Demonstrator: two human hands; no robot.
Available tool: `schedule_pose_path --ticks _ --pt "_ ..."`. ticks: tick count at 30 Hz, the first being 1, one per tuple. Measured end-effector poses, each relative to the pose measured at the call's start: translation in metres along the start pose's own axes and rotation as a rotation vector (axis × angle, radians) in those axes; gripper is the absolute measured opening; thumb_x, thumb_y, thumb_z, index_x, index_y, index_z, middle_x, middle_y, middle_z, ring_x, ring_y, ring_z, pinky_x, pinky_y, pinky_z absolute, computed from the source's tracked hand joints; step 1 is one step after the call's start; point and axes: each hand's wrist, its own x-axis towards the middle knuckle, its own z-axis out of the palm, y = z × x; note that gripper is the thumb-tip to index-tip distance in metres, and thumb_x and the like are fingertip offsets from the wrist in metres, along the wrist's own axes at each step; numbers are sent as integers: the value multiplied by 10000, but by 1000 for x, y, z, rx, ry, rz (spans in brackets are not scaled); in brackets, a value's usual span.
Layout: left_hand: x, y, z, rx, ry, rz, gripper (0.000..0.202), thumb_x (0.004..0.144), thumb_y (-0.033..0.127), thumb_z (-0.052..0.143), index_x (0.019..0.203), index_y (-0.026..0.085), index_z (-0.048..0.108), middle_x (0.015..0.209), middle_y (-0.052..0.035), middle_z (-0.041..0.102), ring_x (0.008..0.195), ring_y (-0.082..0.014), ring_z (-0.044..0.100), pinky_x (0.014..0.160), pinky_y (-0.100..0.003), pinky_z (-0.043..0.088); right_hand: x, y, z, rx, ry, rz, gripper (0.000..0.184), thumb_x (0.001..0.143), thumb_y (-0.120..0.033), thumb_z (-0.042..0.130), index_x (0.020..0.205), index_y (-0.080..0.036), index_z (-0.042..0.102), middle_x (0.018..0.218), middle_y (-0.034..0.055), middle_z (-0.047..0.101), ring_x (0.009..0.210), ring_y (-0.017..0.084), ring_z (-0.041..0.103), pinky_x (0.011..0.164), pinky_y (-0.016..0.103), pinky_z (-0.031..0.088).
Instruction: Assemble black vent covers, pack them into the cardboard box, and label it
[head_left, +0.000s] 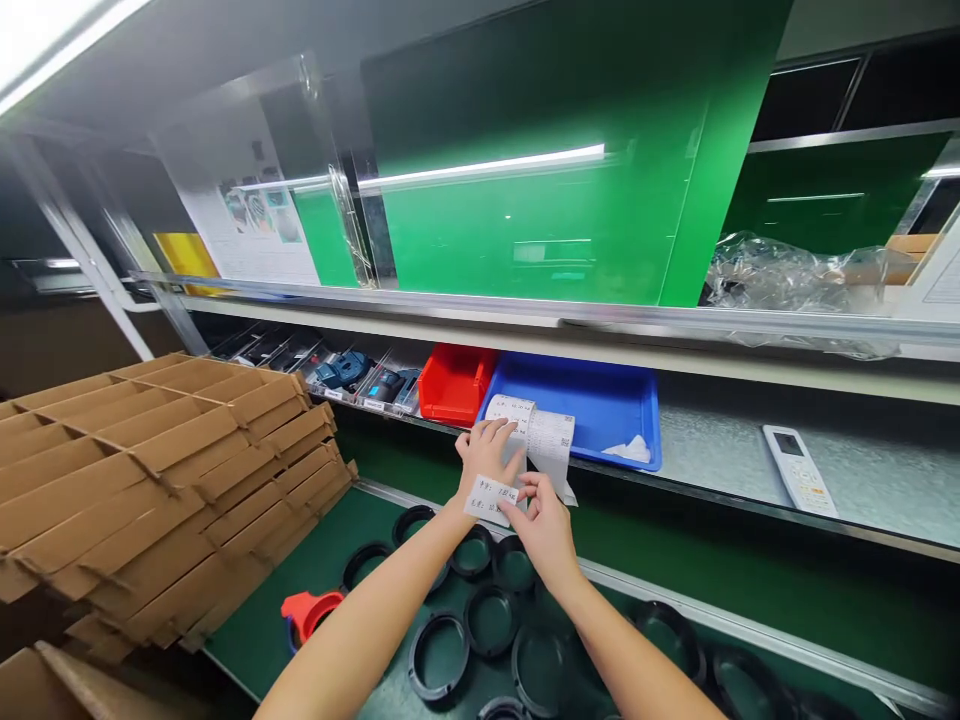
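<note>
Green surface (300, 560), black plastic rings (439, 618) beneath; my left hand (486, 460) grips a printed label (551, 440), my right hand (544, 530) pinches a handwritten slip (491, 500).

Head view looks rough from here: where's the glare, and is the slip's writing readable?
In the head view, a bright streak of glare crosses the green acrylic panel, and the ceiling light blows out the top-left corner. The handwritten paper slip by the right hand looks soft, its writing hard to read. Wide-angle distortion bows the shelf rail.
</note>
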Motion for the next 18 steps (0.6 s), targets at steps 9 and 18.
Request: schedule_pose_path --ticks 9,18 --pt "0 6 11 -129 39 -68 399 886 452 602 1236 260 604 1351 -78 608 1246 -316 478 1037 -509 269 12 11 -20 -413 44 -108 372 795 -531 680 1024 -253 588 1020 19 672 795 217 636 631 291 429" --pt "14 -3 22 -272 53 -163 328 912 439 554 1185 272 625 1308 -60 634 1244 -315 491 1055 -517 293 91 39 -69 -540 259 -25 408 922 -406 419 1227 -189 582 1042 87 654 784 229 625 634 324 431"
